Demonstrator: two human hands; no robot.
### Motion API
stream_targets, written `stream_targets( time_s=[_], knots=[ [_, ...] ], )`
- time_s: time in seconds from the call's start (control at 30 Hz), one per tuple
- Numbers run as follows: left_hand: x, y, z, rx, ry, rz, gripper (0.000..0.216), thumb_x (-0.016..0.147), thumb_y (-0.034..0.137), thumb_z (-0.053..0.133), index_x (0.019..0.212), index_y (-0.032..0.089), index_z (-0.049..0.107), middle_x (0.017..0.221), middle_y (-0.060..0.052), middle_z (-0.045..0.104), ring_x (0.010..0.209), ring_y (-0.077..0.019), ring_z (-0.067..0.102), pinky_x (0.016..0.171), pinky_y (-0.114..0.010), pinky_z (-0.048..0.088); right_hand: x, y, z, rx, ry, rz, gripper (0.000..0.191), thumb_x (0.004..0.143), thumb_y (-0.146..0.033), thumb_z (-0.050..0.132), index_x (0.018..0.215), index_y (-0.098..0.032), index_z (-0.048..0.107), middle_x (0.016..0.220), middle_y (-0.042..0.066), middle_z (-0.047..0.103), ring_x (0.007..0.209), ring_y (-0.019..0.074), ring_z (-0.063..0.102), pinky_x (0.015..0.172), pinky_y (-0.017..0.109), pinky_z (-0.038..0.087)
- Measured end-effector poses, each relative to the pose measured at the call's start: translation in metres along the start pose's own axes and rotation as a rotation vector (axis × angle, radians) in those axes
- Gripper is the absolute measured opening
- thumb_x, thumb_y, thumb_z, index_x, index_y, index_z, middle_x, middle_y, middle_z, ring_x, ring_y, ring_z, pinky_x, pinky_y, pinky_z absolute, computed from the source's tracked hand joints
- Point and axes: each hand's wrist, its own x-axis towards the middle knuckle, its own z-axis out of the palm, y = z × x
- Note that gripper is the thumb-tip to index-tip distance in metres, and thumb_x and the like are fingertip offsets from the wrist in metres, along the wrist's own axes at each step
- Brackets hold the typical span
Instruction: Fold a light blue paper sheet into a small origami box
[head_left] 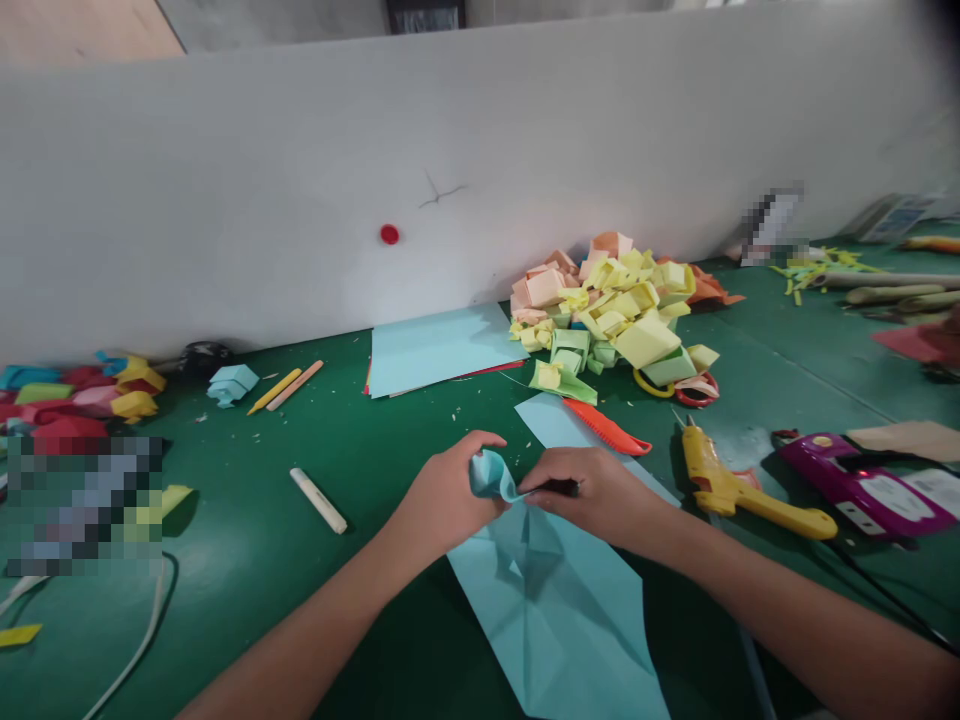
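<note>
A light blue paper sheet [559, 610] with creases lies on the green table [300, 560] in front of me, its far tip curled up. My left hand [448, 495] is closed, pinching that curled tip from the left. My right hand [596, 490] is closed on the same tip from the right and also grips a thin dark stick-like tool that I cannot make out clearly. Both hands meet over the paper's far end.
A heap of folded yellow, peach and green paper pieces [615, 310] lies at the back. Nearby are flat blue sheets [439, 350], an orange cutter [607, 428], a yellow glue gun [739, 490], scissors [694, 388], a white stick [319, 500] and a white partition wall [450, 170].
</note>
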Motion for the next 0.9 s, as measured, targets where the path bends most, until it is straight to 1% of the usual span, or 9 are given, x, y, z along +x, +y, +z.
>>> stream_targets(
  time_s=[0.17, 0.27, 0.37, 0.5, 0.53, 0.63, 0.73, 0.8, 0.9],
  knots=[
    [0.0, 0.0, 0.006, 0.16, 0.036, 0.031, 0.058, 0.077, 0.018, 0.069, 0.133, 0.027, 0.056, 0.08, 0.003, 0.068, 0.067, -0.0193, 0.064, 0.056, -0.025, 0.036, 0.0, 0.002, 0.001, -0.003, -0.043, -0.009, 0.016, 0.087, -0.022, 0.069, 0.099, -0.027, 0.079, 0.096, 0.002, 0.076, 0.08, 0.0174, 0.069, 0.07, 0.029, 0.052],
    [0.0, 0.0, 0.001, 0.235, 0.091, 0.008, 0.058, 0.078, 0.017, 0.067, 0.134, 0.028, 0.057, 0.084, 0.0, 0.07, 0.07, -0.0217, 0.066, 0.057, -0.026, 0.035, -0.002, 0.001, -0.002, -0.043, -0.048, -0.005, 0.026, 0.086, -0.02, 0.067, 0.11, -0.026, 0.076, 0.104, 0.003, 0.076, 0.082, 0.018, 0.068, 0.073, 0.031, 0.053],
    [0.0, 0.002, -0.01, 0.211, 0.134, -0.043, 0.056, 0.078, 0.02, 0.068, 0.132, 0.028, 0.061, 0.081, -0.001, 0.072, 0.069, -0.0235, 0.068, 0.057, -0.027, 0.038, -0.003, 0.001, -0.003, -0.009, -0.024, -0.011, 0.025, 0.087, -0.017, 0.064, 0.108, -0.025, 0.075, 0.106, 0.004, 0.076, 0.09, 0.0188, 0.07, 0.078, 0.031, 0.055],
    [0.001, 0.006, -0.025, 0.093, 0.172, -0.042, 0.06, 0.072, 0.024, 0.075, 0.132, 0.026, 0.066, 0.117, -0.006, 0.074, 0.097, -0.0279, 0.071, 0.075, -0.03, 0.049, -0.002, 0.003, -0.003, 0.064, -0.017, -0.089, 0.019, 0.09, -0.022, 0.064, 0.101, -0.026, 0.078, 0.102, 0.004, 0.076, 0.088, 0.0183, 0.07, 0.077, 0.03, 0.056],
    [0.0, 0.008, -0.027, 0.073, 0.164, -0.034, 0.063, 0.072, 0.024, 0.075, 0.134, 0.026, 0.066, 0.119, -0.006, 0.074, 0.099, -0.0284, 0.07, 0.077, -0.03, 0.05, -0.002, 0.003, -0.002, 0.074, -0.017, -0.116, 0.019, 0.091, -0.023, 0.063, 0.101, -0.026, 0.079, 0.102, 0.005, 0.076, 0.087, 0.018, 0.07, 0.076, 0.03, 0.056],
    [-0.005, 0.013, -0.029, 0.04, 0.084, -0.032, 0.069, 0.075, 0.027, 0.072, 0.143, 0.025, 0.061, 0.088, -0.002, 0.076, 0.071, -0.023, 0.067, 0.062, -0.028, 0.045, -0.002, 0.001, 0.001, 0.068, 0.012, -0.166, 0.019, 0.092, -0.023, 0.062, 0.099, -0.026, 0.079, 0.1, 0.005, 0.075, 0.087, 0.0181, 0.07, 0.077, 0.031, 0.056],
    [-0.012, 0.017, -0.03, 0.002, -0.021, -0.036, 0.069, 0.08, 0.032, 0.067, 0.148, 0.026, 0.056, 0.058, 0.005, 0.056, 0.046, -0.0157, 0.047, 0.047, -0.025, 0.031, -0.003, -0.001, 0.004, 0.033, 0.055, -0.143, 0.017, 0.089, -0.022, 0.062, 0.096, -0.026, 0.077, 0.098, 0.005, 0.076, 0.089, 0.0195, 0.069, 0.078, 0.033, 0.055],
    [-0.018, 0.019, -0.031, -0.054, -0.074, -0.018, 0.069, 0.082, 0.034, 0.066, 0.149, 0.026, 0.054, 0.056, 0.006, 0.05, 0.045, -0.0147, 0.042, 0.045, -0.025, 0.028, -0.004, -0.003, 0.005, 0.018, 0.076, -0.058, 0.012, 0.087, -0.023, 0.064, 0.094, -0.025, 0.074, 0.092, 0.003, 0.076, 0.081, 0.0187, 0.068, 0.073, 0.033, 0.054],
    [-0.023, 0.023, -0.03, -0.041, -0.093, 0.027, 0.074, 0.079, 0.036, 0.07, 0.15, 0.028, 0.053, 0.062, 0.004, 0.054, 0.048, -0.0156, 0.045, 0.047, -0.025, 0.029, -0.006, -0.004, 0.006, 0.038, 0.115, 0.094, 0.007, 0.081, -0.026, 0.069, 0.084, -0.024, 0.062, 0.079, 0.0, 0.07, 0.067, 0.0161, 0.062, 0.062, 0.03, 0.05]
  ],
)
